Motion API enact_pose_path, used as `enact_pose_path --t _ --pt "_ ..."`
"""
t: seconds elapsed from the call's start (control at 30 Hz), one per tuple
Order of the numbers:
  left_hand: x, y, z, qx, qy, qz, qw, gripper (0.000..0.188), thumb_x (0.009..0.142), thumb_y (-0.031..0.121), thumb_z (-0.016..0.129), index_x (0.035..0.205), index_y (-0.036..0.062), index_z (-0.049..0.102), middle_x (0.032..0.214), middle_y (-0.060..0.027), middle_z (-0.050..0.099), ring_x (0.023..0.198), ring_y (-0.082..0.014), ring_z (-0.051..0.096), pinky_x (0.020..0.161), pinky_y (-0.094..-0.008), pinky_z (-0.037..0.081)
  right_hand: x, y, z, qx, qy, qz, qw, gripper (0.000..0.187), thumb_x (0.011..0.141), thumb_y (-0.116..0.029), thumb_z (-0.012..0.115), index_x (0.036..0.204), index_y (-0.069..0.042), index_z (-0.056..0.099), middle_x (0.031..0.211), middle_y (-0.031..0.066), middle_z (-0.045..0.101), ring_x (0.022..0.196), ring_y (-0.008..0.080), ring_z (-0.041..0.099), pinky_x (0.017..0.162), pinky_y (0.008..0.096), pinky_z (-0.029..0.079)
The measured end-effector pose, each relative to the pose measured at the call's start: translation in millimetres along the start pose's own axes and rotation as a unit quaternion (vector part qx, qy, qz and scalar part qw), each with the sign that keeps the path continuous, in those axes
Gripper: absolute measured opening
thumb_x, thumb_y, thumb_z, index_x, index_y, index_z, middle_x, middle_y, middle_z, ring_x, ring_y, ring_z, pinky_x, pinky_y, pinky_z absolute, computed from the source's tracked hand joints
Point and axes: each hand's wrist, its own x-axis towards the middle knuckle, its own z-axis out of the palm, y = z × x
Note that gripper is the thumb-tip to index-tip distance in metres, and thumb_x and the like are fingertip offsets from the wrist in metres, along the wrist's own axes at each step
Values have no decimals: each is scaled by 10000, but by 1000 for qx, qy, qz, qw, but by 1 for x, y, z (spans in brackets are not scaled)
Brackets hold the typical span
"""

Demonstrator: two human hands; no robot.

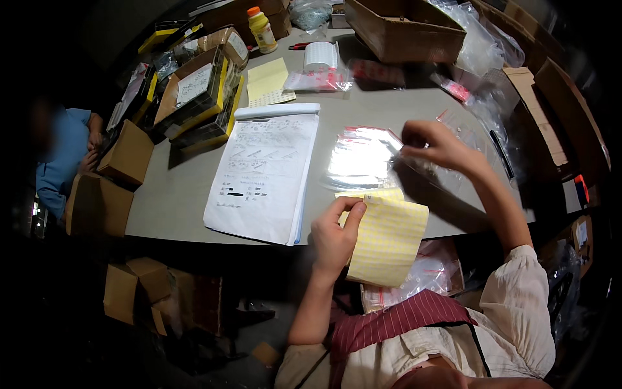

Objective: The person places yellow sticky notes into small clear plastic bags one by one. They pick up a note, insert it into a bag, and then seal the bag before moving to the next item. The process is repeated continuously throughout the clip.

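My left hand [337, 235] pinches the top edge of a yellow sheet of small labels [389, 236] between thumb and fingers. The sheet hangs over the table's near edge, and part of another yellow piece shows behind it. My right hand [442, 145] is raised over the right side of a stack of clear zip bags [363, 155] that shines under the light. Its thumb and fingers are curled together; whatever is between them is too small to make out. More loose clear bags [463, 133] lie beyond and to the right of that hand.
Left of the bags lies a notepad [262, 175] with written pages. Label sheets [267, 78], a white roll [321, 56] and a yellow bottle [262, 30] stand farther back. Cardboard boxes [405, 35] line the edges. Another person [68, 146] sits at far left. Bags [421, 275] fill a box below the edge.
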Motion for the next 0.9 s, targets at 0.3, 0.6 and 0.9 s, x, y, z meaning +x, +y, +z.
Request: enact_pose_path --t 0.3,0.6,0.9 --pt "-1 -1 -2 -15 -13 -17 1000 163 954 141 703 988 -18 718 851 -115 744 786 -176 696 739 -313 530 -17 -64 57 -16 -51 -174 983 196 828 -112 701 998 -42 635 964 146 648 925 337 651 797 419 533" --pt "0 -2 -1 11 -5 12 1000 133 953 115 696 990 -12 717 855 -118 743 787 -183 705 731 -312 534 -30 -71 74 -176 77 -223 956 255 760 -92 681 997 -38 599 952 130 613 935 330 613 824 424 508" --pt "-1 4 -2 11 -11 0 1000 118 954 93 680 994 -12 716 861 -126 745 792 -203 720 723 -312 535 -38 -77 77 -217 64 -240 944 287 737 -95 700 1000 -38 601 944 125 603 944 337 604 819 411 510"
